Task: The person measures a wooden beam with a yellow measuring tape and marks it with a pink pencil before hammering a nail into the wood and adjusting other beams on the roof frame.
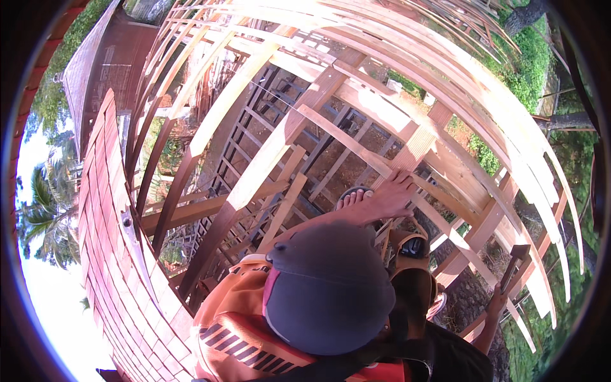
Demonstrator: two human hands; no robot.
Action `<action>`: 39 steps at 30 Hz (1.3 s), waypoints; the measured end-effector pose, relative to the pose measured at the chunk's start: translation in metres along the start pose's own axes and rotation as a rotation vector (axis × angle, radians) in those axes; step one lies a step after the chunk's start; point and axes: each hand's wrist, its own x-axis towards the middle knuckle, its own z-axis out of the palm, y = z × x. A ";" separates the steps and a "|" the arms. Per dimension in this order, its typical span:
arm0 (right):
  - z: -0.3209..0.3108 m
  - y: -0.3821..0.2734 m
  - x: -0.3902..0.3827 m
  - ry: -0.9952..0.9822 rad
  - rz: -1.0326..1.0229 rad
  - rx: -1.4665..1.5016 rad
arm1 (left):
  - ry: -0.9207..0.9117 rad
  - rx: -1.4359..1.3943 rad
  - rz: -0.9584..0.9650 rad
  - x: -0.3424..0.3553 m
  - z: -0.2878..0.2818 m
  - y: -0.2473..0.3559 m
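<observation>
My left hand [396, 193] reaches across to a narrow wooden batten [344, 140], its fingers bent over the wood. Whether a nail or other small item is between the fingertips is too small to tell. Off to the right, my right hand [496, 300] is wrapped round the handle of a hammer [517, 256], held upright with its dark head at the top. Beneath the battens run thick wooden rafters [273, 149]. A sandalled foot [354, 196] shows just beyond my left forearm. A dark cap [331, 290] covers much of the lower middle.
Long pale battens [503, 127] curve across the far and right sides. Red roof shingles [105, 235] lie at the left. Between the rafters, a dark metal grid [254, 121] and ground show far below. A tree trunk [474, 305] stands below right.
</observation>
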 end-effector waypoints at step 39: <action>0.052 -0.003 -0.176 0.225 0.155 0.823 | -1.553 0.099 0.830 -0.014 0.041 0.249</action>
